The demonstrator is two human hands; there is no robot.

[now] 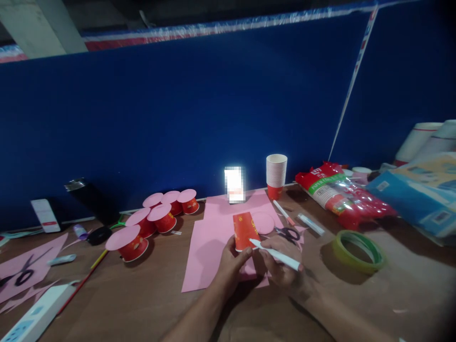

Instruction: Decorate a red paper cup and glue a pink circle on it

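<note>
Left hand (231,262): half closed round a red cup (245,229), thumb along the near edge, grip firm enough to keep it off the sheets. Cup sits mid-view above the pink paper (199,259), white rim low and toward the wearer, so apparently mouth down.

Right hand (284,274): fingers curled in a writing grip on a white marker (285,259). Its tip points left to the cup's side, near the rim; contact cannot be told for certain.

Just beyond the hands: pink disc (264,221) on the paper, dark-handled scissors (289,232) beside it, then a red-ended pen (284,212) and a clear packet (311,224). Tape roll (342,256) lies flat to the right, apart from the paper.

Farther back: tall cup stack (276,173), white over red at the base, near the blue panel (213,104); left of it, a bright blurred screen (234,183). Red cup pack (331,190) right of the stack, blue bag (402,192) past that.

Left side: six red cups (133,248), each mouth down under a pink disc, clustered. Black bottle (93,202) leaning, phone (45,216) propped beside it. Power strip (44,306) at the near left corner.
</note>
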